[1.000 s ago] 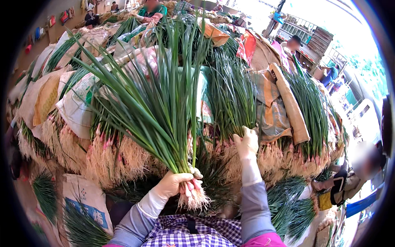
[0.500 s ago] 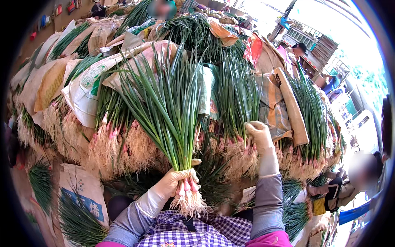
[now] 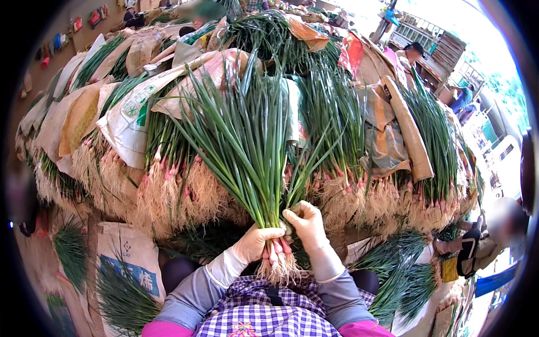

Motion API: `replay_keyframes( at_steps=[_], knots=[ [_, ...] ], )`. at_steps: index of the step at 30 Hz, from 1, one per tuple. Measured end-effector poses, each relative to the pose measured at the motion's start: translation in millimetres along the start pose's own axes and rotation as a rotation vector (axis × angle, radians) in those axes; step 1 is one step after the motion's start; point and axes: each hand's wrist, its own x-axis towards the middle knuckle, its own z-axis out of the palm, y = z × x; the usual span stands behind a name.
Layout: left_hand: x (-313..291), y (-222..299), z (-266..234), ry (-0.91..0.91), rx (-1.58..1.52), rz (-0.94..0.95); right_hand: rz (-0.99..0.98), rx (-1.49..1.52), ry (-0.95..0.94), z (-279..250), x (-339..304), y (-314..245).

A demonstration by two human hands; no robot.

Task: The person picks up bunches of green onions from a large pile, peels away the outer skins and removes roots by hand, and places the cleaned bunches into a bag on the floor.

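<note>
In the middle, just above my lap, my gloved left hand [image 3: 252, 241] is closed around a bunch of green garlic [image 3: 247, 168]. Its long flat leaves fan up and away, while the pink bulbs and pale roots hang below my fist. My gloved right hand [image 3: 309, 223] is pinched beside the bunch's right side, close to my left fingers. Between its fingers and the bunch are the stems of a few more green garlic stalks [image 3: 307, 171], whose leaves lean out to the right. Where those stems end is partly hidden by my hands.
A large heap of green garlic, roots outward [image 3: 163, 194], spans the space ahead, partly covered with woven sacks [image 3: 126, 121]. Loose bundles lie at lower left [image 3: 126, 295] and lower right [image 3: 398, 275]. A co-worker [image 3: 488, 247] sits at the right; others are farther back.
My right hand has come from the heap at right down to the bunch, bringing a few stalks to its right side. My left hand keeps its hold; the view has shifted slightly.
</note>
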Motion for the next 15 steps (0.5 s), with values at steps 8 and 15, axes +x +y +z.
replay_keyframes(
  at_steps=[8,15],
  knots=[
    [1.0,-6.3,9.2,-0.001,-0.092,0.115,0.025,-0.479,0.533,-68.2,40.0,90.2],
    [10.2,-12.7,5.3,-0.081,-0.028,-0.098,0.222,0.291,-0.161,-23.6,-8.9,-10.6]
  ],
)
